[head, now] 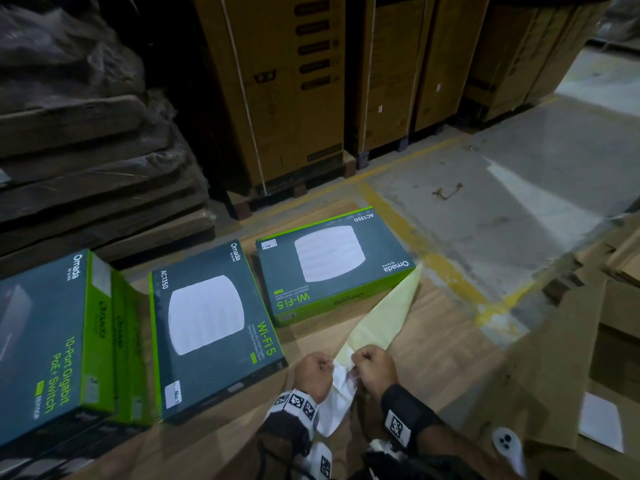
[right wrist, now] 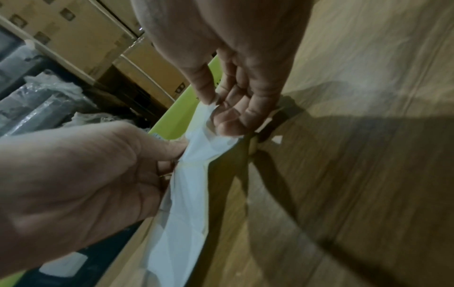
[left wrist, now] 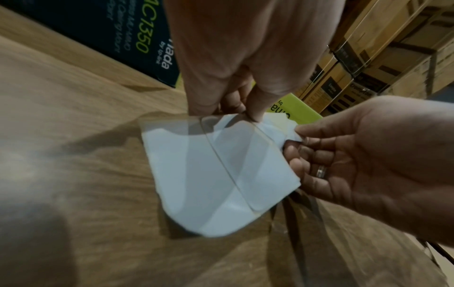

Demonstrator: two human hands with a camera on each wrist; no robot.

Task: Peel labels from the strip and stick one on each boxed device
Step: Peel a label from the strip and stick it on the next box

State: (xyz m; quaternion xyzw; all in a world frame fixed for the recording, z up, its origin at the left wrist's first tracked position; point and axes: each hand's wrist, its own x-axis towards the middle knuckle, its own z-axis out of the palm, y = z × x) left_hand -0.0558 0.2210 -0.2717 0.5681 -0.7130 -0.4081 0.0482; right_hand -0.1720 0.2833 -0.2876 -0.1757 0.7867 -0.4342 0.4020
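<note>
Cardboard sheeting (head: 433, 368) is what everything rests on, spread over the warehouse floor, so treat it as a soft, slightly springy base; on it lie the boxed devices, largest first: the stacked 10-port switch boxes (head: 45, 344) at your far left, then the near Wi-Fi 5 box (head: 211, 327) with its long axis running away from you, then the far Wi-Fi 5 box (head: 332, 265) lying crosswise, its lettering upside down to you; both Wi-Fi boxes already carry a small white "No." label, one at the near-left corner (head: 173, 394) and one at the far-left corner (head: 269, 243); I judge these cartons stiff and flat-topped, good surfaces to press on.

Smaller and far more delicate is the label strip (left wrist: 216, 174): thin, limp paper, light enough to flutter, likely to crease or tear; its yellowish spent backing (head: 384, 313) trails away from you toward the far box's right corner, while the white labelled end hangs back toward your wrists, so its long axis runs near to far.

Your left hand (left wrist: 236, 64) pinches the strip's upper edge between thumb and fingertip; your right hand (left wrist: 363, 161) pinches a lifted corner (left wrist: 292, 132) beside it, fingers curled; take hold only at that corner, I suggest, and peel low along the strip to avoid curling the label.
</note>
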